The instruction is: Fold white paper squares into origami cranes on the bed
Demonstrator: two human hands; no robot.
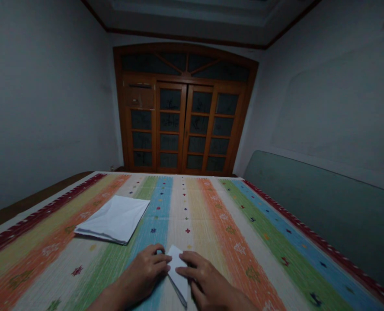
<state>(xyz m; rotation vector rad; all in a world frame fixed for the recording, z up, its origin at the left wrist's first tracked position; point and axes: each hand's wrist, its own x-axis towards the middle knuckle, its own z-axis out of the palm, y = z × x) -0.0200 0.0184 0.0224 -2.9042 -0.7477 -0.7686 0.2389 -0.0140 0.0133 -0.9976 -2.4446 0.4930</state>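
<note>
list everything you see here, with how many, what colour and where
small folded white paper: one, white, between the hands at bottom centre
flat stack of folded white paper: one, white, on the cloth, left of centre; layers too small to count
striped patterned fabric cloth: one, multicoloured, across the foreground
wooden doors with dark panes: one set, brown, far end
smooth pale green panel: one, pale green, right side
plain walls: three, greyish white, left, right and behind the doors
ceiling with brown trim: one, grey, top
left hand: one, bare, at the small paper's left edge
right hand: one, bare, touching its right side
</note>
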